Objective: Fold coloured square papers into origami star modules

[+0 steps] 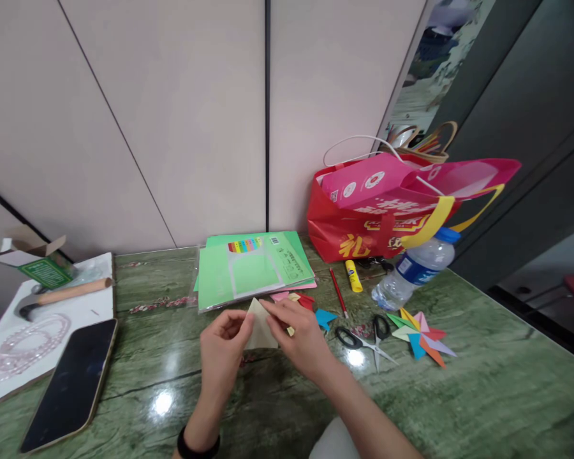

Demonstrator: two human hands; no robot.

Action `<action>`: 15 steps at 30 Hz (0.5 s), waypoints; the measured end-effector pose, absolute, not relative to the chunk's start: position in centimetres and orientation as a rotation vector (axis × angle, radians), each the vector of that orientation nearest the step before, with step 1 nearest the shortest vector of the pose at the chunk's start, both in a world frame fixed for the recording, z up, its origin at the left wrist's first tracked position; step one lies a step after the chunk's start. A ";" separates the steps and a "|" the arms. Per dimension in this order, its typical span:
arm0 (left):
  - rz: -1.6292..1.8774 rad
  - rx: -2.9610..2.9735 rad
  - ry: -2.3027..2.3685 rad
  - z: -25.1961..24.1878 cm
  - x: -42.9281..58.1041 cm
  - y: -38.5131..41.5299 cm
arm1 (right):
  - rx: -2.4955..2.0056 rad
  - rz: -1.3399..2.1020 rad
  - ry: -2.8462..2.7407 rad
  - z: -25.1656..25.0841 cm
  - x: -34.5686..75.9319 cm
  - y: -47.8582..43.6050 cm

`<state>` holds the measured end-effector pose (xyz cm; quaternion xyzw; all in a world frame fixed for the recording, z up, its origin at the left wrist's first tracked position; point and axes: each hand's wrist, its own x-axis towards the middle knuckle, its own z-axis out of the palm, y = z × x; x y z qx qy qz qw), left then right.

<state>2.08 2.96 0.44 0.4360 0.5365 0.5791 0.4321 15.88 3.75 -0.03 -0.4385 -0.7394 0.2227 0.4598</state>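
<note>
A small cream sheet of folded paper [260,330] is held up between my two hands, its pointed corner at the top. My left hand [224,344] pinches its left edge between thumb and fingers. On the other side, my right hand [300,331] grips the right edge, its fingers lying near the top corner. Just behind my right hand lie folded paper pieces, among them a red one [307,301] and a blue one [324,318]. Open-bladed scissors [375,347] rest to the right, beside a multicoloured paper pinwheel star [421,335].
A packet of coloured paper [253,268] lies behind my hands. Beyond the scissors are a red pencil [338,292], a yellow glue stick [353,276], a water bottle [414,268] and a red bag [354,223]. On the left are a phone [71,386], a hammer [74,292] and a green box [48,271].
</note>
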 end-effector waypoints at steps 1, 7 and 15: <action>1.436 1.088 1.338 0.4 2.1 3.0 | -1.069 0.554 -1.828 -0.1 15.9 3.7; 1.420 1.119 1.333 0.3 1.4 3.3 | -0.912 0.778 -1.845 0.3 15.9 3.7; 1.172 1.152 1.302 0.2 1.0 3.2 | -0.924 1.544 -1.188 0.0 16.2 4.4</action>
